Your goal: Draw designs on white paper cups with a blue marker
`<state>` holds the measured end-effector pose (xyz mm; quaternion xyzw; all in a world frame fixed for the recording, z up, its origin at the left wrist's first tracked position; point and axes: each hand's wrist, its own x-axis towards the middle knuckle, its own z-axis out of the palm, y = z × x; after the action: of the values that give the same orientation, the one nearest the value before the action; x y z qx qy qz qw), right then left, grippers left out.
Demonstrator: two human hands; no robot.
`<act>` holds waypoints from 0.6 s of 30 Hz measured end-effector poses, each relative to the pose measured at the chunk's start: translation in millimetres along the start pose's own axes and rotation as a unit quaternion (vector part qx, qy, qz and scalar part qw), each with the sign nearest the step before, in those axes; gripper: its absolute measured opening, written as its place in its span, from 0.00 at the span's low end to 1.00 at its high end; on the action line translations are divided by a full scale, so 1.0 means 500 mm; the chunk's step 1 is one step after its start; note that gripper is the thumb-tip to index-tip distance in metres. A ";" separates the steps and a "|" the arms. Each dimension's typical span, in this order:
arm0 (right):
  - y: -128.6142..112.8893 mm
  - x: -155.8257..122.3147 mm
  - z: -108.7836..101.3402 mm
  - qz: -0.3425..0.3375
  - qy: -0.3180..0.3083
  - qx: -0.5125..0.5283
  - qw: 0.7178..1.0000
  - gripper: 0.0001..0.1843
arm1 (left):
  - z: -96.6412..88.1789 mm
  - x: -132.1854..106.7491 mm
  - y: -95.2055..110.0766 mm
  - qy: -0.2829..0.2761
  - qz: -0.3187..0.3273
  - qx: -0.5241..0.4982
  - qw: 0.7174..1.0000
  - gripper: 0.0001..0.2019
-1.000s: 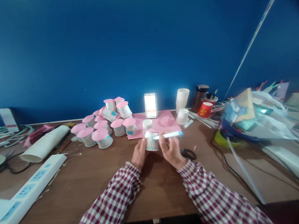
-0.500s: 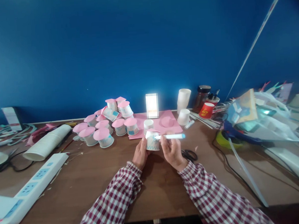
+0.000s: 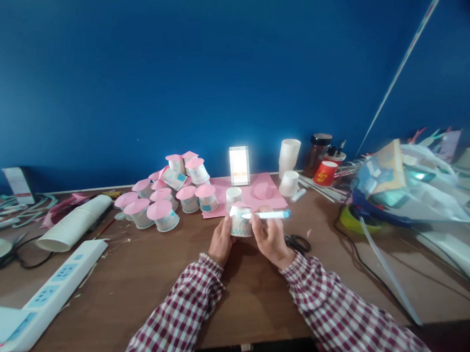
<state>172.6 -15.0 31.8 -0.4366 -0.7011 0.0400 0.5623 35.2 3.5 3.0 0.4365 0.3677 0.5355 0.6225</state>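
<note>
My left hand [image 3: 222, 239] grips the left side of an upside-down white paper cup [image 3: 240, 226] with blue zigzag lines drawn near its rim. Between the fingers of my right hand [image 3: 269, 240] is a white and blue marker [image 3: 273, 214], held level. Its tip points left and meets or nearly meets the cup's side; exact contact cannot be made out. Behind the held cup stands another white paper cup [image 3: 233, 195] at the front of a pink paper sheet [image 3: 272, 200]. Several upside-down cups with pink cone tops [image 3: 162, 215] crowd together to the left.
A power strip [image 3: 55, 293] and a stack of cups on its side [image 3: 74, 223] lie left. To the right are upright stacked cups [image 3: 289, 154], black scissors [image 3: 298, 243], a red cup [image 3: 325, 173], a dark-lidded jar [image 3: 319, 149] and plastic bags [image 3: 410, 181].
The marker tip has shifted very slightly on the cup, and the cup has moved a touch to the right. Both hands otherwise keep their places.
</note>
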 end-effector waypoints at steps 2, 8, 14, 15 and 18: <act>0.001 -0.001 0.001 0.000 -0.002 -0.002 1.000 0.05 | -0.001 0.001 -0.002 0.001 -0.001 0.002 1.000 0.26; 0.001 -0.001 0.000 0.010 -0.014 0.007 1.000 0.05 | 0.002 0.000 0.000 -0.002 0.002 -0.006 1.000 0.25; -0.002 0.000 -0.002 0.017 -0.021 0.016 1.000 0.06 | -0.001 0.002 -0.004 0.003 0.003 -0.004 1.000 0.25; -0.002 0.000 -0.002 0.021 -0.022 0.018 0.999 0.06 | -0.001 0.002 -0.005 0.002 0.002 -0.005 1.000 0.25; -0.003 0.000 -0.003 0.025 -0.024 0.025 0.999 0.07 | -0.002 0.001 -0.003 0.001 -0.003 -0.007 1.000 0.25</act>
<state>172.9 -16.5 33.1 -0.4389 -0.7017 0.0822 0.5553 35.2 4.1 1.2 0.4305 0.3657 0.5367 0.6268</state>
